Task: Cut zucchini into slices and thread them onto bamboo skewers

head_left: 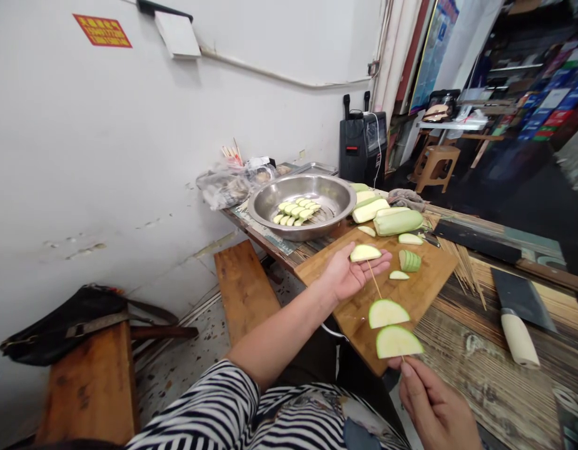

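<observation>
"What's left of the hands?"
"A steel basin (293, 234) of skewered slices (296, 212), on the table (495, 350)."
"The left hand (348, 276)?"
"Palm up, grip wide, a slice (365, 252) resting on it."
"Next?"
"A skewer (374, 279) runs from its edge through two threaded slices (396, 336) over the cutting board (425, 287), lower end pinched in the grip of the right hand (430, 400)."

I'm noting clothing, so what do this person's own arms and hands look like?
A black-and-white striped fabric sleeve leaves the left forearm bare. The ungloved left hand and right hand show no rings. No right sleeve is visible.
</observation>
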The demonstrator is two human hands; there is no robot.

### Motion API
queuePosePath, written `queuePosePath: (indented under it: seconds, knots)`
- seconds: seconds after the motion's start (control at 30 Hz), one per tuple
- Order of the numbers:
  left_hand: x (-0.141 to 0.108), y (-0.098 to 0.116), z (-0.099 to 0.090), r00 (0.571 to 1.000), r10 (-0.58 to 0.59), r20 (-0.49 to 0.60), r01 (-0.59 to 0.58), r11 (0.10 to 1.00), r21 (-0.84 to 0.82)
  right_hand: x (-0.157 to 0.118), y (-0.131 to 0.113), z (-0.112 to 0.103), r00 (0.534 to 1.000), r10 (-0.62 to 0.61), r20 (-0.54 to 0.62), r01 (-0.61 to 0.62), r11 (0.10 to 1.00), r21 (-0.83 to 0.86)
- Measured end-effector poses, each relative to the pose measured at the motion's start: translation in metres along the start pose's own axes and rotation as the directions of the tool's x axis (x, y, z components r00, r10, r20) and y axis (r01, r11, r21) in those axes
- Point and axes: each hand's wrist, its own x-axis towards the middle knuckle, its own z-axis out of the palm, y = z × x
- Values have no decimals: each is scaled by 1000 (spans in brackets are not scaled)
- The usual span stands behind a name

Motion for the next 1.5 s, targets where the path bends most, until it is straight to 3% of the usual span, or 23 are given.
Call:
queuePosePath:
  seconds: [1.5]
  knots:
    - [0, -4, -7, 1000, 12, 22, -13, 1000, 6, -3, 8, 0, 1000, 25, 12, -25, 999, 24]
